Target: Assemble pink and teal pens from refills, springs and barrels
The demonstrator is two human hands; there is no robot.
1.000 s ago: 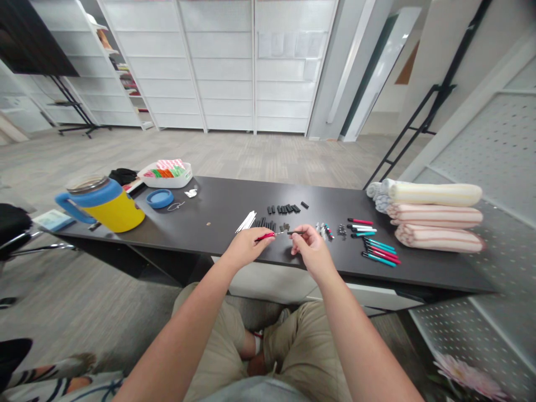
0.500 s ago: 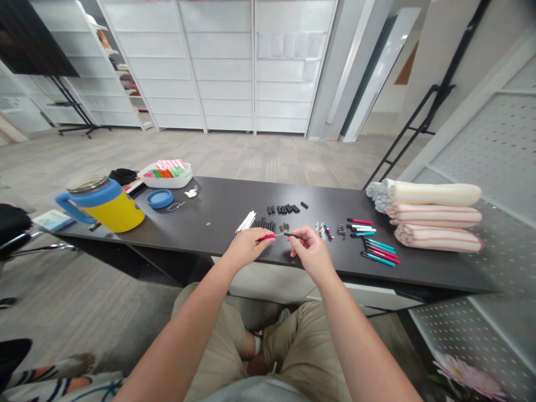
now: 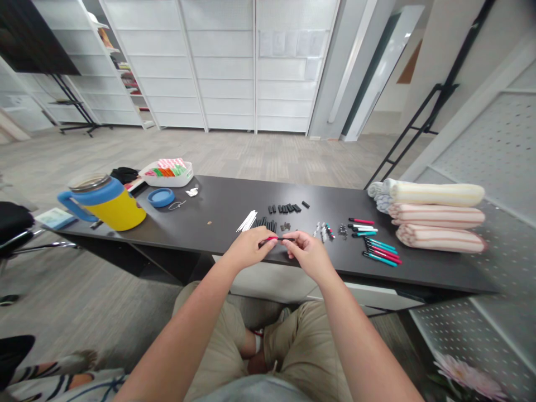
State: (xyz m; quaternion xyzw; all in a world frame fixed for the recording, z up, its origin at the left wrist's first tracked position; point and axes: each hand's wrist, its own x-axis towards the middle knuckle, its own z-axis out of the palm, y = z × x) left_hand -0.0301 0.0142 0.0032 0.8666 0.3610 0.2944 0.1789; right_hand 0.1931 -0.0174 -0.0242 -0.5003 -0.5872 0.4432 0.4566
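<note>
Over the table's front edge, my left hand [image 3: 247,248] pinches a red pen barrel [image 3: 272,238]. My right hand [image 3: 310,253] grips a slim black pen section [image 3: 286,239], whose end meets the barrel in one line. Just beyond my hands lie white sticks like pen refills [image 3: 247,221], a row of black tubes [image 3: 265,224] and a few small dark pieces [image 3: 285,226]. Further back sit short black sleeves [image 3: 288,208]. To the right are small silver and coloured pen parts [image 3: 325,231], tiny metallic pieces [image 3: 343,229] and several red, white and teal pens [image 3: 381,251].
The dark table [image 3: 226,201] holds a yellow and blue mug [image 3: 121,206], a blue lid [image 3: 161,197] and a white basket of colourful packets [image 3: 178,180] at left. Rolled towels [image 3: 438,215] are stacked at the right end. Another person's legs [image 3: 71,379] show at lower left.
The black section in my right hand has moved left against the red barrel. The thin gap with a pale tip between them has closed.
</note>
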